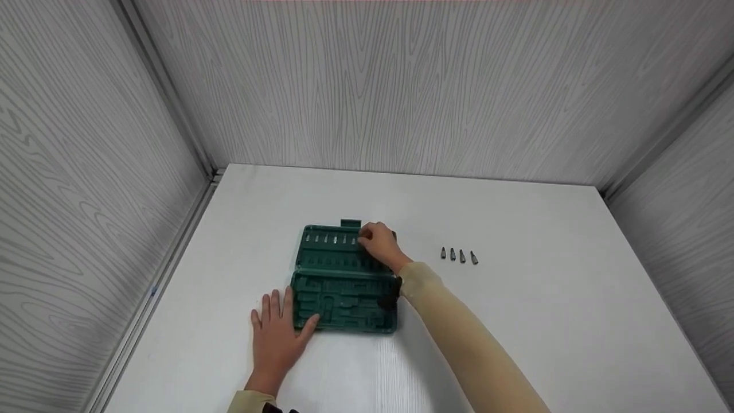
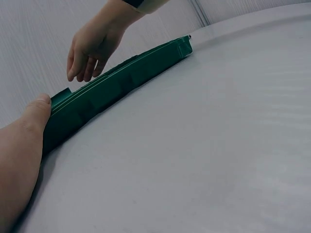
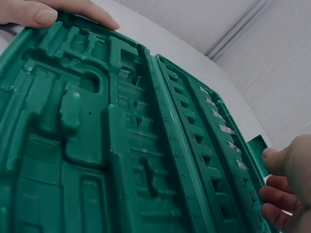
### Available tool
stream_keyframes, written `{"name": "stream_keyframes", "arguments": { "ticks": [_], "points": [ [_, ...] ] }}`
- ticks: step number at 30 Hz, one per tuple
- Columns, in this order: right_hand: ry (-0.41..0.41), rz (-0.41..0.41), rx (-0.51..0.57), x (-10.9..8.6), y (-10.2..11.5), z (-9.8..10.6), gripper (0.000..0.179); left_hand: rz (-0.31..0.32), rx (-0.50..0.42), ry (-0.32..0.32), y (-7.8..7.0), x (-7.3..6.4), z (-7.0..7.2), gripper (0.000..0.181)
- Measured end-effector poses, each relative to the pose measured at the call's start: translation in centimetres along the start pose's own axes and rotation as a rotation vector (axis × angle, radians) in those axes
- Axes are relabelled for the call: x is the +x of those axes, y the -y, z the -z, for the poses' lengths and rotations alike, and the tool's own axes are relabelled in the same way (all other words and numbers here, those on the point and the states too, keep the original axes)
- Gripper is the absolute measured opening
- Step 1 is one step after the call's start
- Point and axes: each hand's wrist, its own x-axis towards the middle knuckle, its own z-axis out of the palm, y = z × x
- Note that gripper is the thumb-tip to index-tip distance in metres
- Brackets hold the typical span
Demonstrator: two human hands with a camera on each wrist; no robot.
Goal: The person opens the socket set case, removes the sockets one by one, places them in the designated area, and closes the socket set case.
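Note:
A green plastic bit case [image 1: 344, 331] lies unfolded on the table. Along the back of its far half stand several small silver screwdriver bits [image 3: 227, 129]. My right hand [image 1: 379, 241] is over that far half, just right of the last silver bit in the row. Its fingers [image 3: 278, 198] are loosely bent, apart from the thumb, and no bit shows between them. With fingers spread, my left hand [image 1: 279, 338] lies flat at the case's near left corner. The left thumb [image 2: 36, 111] rests on the case's edge.
To the right of the case, several dark bits [image 1: 453, 254] lie in a short row on the white table [image 1: 533, 298]. Wood-grain panels [image 1: 401, 86] rise behind and at both sides. The case's latch flap [image 1: 351, 222] sticks out at the back.

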Motion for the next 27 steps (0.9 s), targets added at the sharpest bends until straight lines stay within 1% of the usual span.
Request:
{"name": "stream_keyframes", "arguments": {
  "ticks": [4, 10, 14, 19, 24, 27],
  "points": [
    [0.012, -0.022, -0.012, 0.6, 0.0, -0.5, 0.024, 0.002, -0.002, 0.004, -0.1, -0.1, -0.2, 0.092],
    [0.02, -0.029, -0.045, 1.1, 0.3, -1.2, 0.026, 0.0, -0.01, 0.003, 0.2, 0.0, -0.1, 0.092],
    [0.017, -0.048, -0.093, 1.4, 0.6, -1.4, 0.026, -0.002, -0.003, -0.006, 0.3, 0.0, 0.0, 0.091],
    [0.004, -0.038, -0.161, 1.5, 0.9, -1.9, 0.027, 0.001, -0.002, -0.023, 0.2, -0.1, 0.2, 0.09],
    [-0.013, -0.045, -0.228, 1.4, 0.9, -2.3, 0.025, 0.014, -0.003, 0.025, 0.2, -0.3, 0.2, 0.092],
    [-0.025, -0.054, -0.228, 1.6, 1.0, -2.5, 0.024, 0.017, 0.005, 0.028, 0.3, -0.2, 0.3, 0.092]
  ]
}}
